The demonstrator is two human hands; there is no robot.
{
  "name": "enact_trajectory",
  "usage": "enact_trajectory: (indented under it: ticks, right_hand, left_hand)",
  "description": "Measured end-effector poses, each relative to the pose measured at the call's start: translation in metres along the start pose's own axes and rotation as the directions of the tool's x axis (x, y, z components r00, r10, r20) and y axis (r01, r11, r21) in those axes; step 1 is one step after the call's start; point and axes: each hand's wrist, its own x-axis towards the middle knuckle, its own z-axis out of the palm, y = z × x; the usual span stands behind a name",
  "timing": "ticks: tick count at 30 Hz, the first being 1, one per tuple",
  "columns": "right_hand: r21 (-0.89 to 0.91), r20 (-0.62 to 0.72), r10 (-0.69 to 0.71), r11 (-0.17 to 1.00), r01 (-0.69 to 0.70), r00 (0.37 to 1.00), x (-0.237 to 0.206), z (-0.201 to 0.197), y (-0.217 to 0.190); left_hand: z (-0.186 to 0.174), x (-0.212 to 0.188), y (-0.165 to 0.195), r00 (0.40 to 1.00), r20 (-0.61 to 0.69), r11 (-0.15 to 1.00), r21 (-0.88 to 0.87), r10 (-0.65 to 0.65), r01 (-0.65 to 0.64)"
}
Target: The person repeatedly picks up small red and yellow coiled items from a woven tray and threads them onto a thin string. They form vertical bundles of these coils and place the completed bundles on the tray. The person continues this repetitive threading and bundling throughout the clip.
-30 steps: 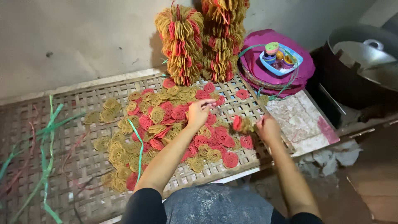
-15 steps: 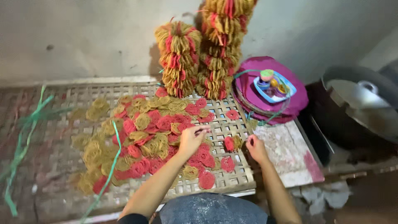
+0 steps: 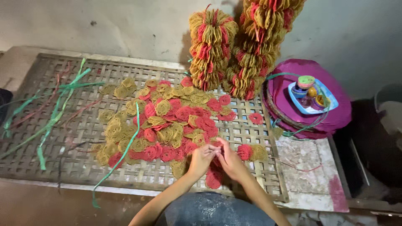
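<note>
Far left: loose green plastic strips (image 3: 54, 113) w/ a few thin reddish ones lie across the woven bamboo lattice mat (image 3: 83, 167), which sits flat on the floor against a pale wall. One long green strip (image 3: 119, 161) runs diagonally from the pile down past the mat's near edge.

Centre: wide heap of round coiled lacy discs, yellow and red mixed (image 3: 163, 125), spread over the mat; yellow ones mostly at the left edge, reds thicker toward the middle and near side.

Near edge, just right of centre: left hand (image 3: 202, 160) and right hand (image 3: 231, 162) meet, fingertips touching. Both are curled nearly closed, pinching something small between them at the heap's near rim; what exactly is gripped I can't tell, prob. one of the red discs. A red disc (image 3: 213, 180) lies under the hands, another red disc (image 3: 244, 151) and a yellow one (image 3: 259, 152) just beside the right hand.

Behind, by the wall: two tall strung bundles of the same yellow and red discs (image 3: 211, 48) standing upright, side by side.

Right: magenta round woven tray (image 3: 331, 121) just off the mat, carrying a blue square plastic dish (image 3: 312, 109) w/ small coloured pots. Far right, dark metal vessel (image 3: 387, 117), partly out of view.
</note>
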Motion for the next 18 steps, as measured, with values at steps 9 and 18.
enact_trajectory:
  ticks: [9,18]
  right_hand:
    - [-0.139,-0.202,-0.196,0.976,0.17,0.96,0.006,0.047,0.022]
    - [-0.196,-0.247,-0.269,0.955,0.224,0.931,0.019,0.063,0.019]
  left_hand:
    - [-0.057,0.011,0.006,0.962,0.178,0.976,0.106,-0.206,0.19]
    - [-0.085,0.026,-0.004,0.898,0.3,0.934,-0.052,-0.323,0.353]
